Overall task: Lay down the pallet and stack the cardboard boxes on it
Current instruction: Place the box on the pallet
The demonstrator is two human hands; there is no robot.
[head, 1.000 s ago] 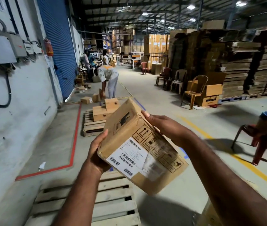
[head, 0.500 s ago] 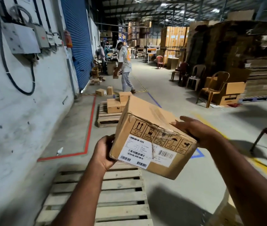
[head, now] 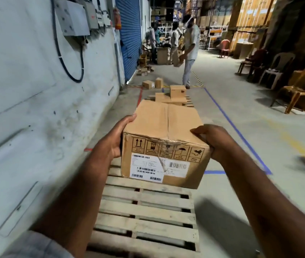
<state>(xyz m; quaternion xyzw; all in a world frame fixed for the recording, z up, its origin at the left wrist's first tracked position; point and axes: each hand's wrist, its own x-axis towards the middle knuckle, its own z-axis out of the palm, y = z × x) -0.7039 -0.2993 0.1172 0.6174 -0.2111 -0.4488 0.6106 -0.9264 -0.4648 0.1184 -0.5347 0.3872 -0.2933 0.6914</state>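
Note:
A brown cardboard box (head: 163,127) with a white shipping label and handling symbols on its near face hangs level in the air over a wooden pallet (head: 146,216) that lies flat on the floor. My left hand (head: 114,140) grips the box's left side, thumb on the top edge. My right hand (head: 211,140) grips its right near corner, fingers curled over the top. The pallet's slats below the box carry nothing that I can see.
A white wall (head: 36,108) runs close on the left. Farther ahead a second pallet (head: 187,101) holds a few boxes, with loose boxes (head: 149,84) beyond it. A person (head: 190,53) carrying a box stands in the aisle. Plastic chairs (head: 300,92) line the right side.
The box has turned from tilted to level and come over the near pallet. My view has swung left toward the wall, and the person ahead has straightened up with a box.

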